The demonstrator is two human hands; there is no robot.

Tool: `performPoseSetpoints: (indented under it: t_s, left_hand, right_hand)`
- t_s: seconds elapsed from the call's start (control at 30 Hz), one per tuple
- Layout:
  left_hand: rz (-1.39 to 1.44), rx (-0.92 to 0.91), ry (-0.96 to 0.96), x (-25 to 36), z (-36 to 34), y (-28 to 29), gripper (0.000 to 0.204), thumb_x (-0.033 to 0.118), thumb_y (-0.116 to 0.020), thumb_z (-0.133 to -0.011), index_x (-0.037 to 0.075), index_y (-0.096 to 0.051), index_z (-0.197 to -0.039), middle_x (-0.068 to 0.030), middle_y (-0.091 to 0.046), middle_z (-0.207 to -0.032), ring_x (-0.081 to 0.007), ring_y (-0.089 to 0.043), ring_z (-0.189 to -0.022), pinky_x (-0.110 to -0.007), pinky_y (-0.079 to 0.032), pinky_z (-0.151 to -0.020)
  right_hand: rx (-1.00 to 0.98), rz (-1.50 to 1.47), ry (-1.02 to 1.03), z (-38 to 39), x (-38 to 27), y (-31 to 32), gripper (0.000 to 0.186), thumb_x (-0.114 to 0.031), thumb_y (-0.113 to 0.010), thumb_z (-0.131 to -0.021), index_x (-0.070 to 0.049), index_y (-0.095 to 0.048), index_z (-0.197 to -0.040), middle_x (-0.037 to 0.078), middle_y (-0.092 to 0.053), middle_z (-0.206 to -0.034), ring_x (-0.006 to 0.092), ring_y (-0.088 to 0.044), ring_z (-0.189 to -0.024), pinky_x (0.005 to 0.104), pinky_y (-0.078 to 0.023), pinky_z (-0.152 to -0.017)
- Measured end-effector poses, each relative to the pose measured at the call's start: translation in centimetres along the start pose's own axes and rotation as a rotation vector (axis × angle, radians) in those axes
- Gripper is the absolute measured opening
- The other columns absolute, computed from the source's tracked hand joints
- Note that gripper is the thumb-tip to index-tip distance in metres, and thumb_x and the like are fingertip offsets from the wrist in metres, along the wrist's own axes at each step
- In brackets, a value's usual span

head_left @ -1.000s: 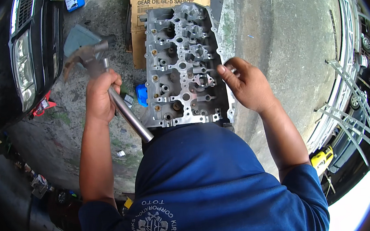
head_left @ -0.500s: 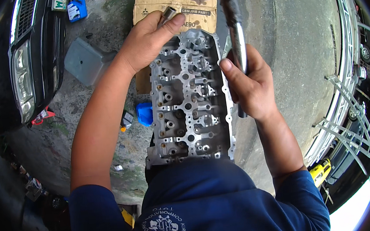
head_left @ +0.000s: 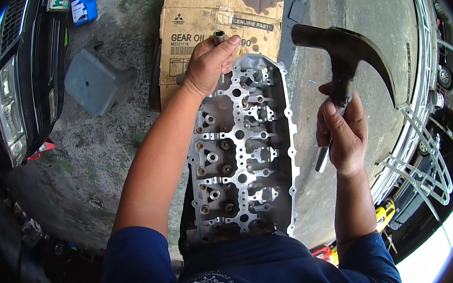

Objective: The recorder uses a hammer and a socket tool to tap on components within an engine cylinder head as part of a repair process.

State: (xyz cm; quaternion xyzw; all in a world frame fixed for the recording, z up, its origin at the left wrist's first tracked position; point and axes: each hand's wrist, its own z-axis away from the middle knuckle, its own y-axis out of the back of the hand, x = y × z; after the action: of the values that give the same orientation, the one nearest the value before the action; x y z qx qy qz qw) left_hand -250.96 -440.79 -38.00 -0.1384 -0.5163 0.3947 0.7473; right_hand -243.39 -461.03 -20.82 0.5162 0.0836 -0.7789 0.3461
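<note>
A grey metal engine cylinder head (head_left: 241,156) lies lengthwise in front of me, with rows of round bores and bolt holes along it. My left hand (head_left: 205,68) is closed around a short metal tube (head_left: 219,36) over the head's far left end. The tube's hollow end points up, and a bit of metal shows below the fingers; whether it touches the head is hidden. To the right of the head, my right hand (head_left: 346,133) grips a claw hammer (head_left: 341,50) by its handle, close under its dark head. The hammer is raised, its claw curving to the right.
A flattened-looking cardboard box (head_left: 194,15) lies beyond the cylinder head. On the floor at left are a grey plastic stool (head_left: 89,80) and a blue jug (head_left: 84,8). A black vehicle (head_left: 21,78) borders the left. Metal frames (head_left: 421,151) stand at right.
The hammer has swung from upright near the cylinder head to the right, and its whole head now shows. My left hand with the tube has shifted slightly right and nearer.
</note>
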Motion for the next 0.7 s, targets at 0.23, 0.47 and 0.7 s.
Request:
performPoseSetpoints:
  t_s: [0.23,0.47,0.7]
  left_hand:
    - [0.007,-0.006,0.005,-2.7,-0.6,0.5,0.035,0.022,-0.06,-0.093,0.017,-0.045,-0.061,0.0108,-0.035,-0.057,-0.0016,-0.028,-0.05,-0.021,-0.022,-0.045]
    - [-0.139,0.026,-0.025,-4.1,-0.6,0.9,0.03,0.022,-0.06,-0.094,0.014,-0.051,-0.067,0.0067,-0.041,-0.058,-0.0035,-0.034,-0.05,-0.02,-0.029,-0.047]
    - [-0.153,0.103,-0.008,-4.6,-0.1,-0.2,0.043,0.03,-0.065,-0.092,0.013,-0.048,-0.057,0.0086,-0.041,-0.056,-0.0024,-0.033,-0.051,-0.022,-0.026,-0.047]
  right_hand:
    - [-0.134,0.047,-0.051,-3.8,-0.3,0.6,0.038,-0.033,-0.049,-0.101,0.001,-0.053,-0.117,-0.001,-0.048,-0.063,0.0042,-0.041,-0.049,0.019,-0.036,-0.043]
    - [-0.227,0.374,-0.011,-5.7,-2.5,-0.1,0.029,-0.027,-0.058,-0.098,0.002,-0.057,-0.103,0.002,-0.058,-0.069,0.0081,-0.053,-0.059,0.0238,-0.043,-0.053]
    - [-0.29,0.722,0.144,-6.9,-6.5,-0.7,0.035,-0.027,-0.057,-0.098,0.002,-0.056,-0.117,0.009,-0.066,-0.097,0.0107,-0.057,-0.088,0.0244,-0.047,-0.079]
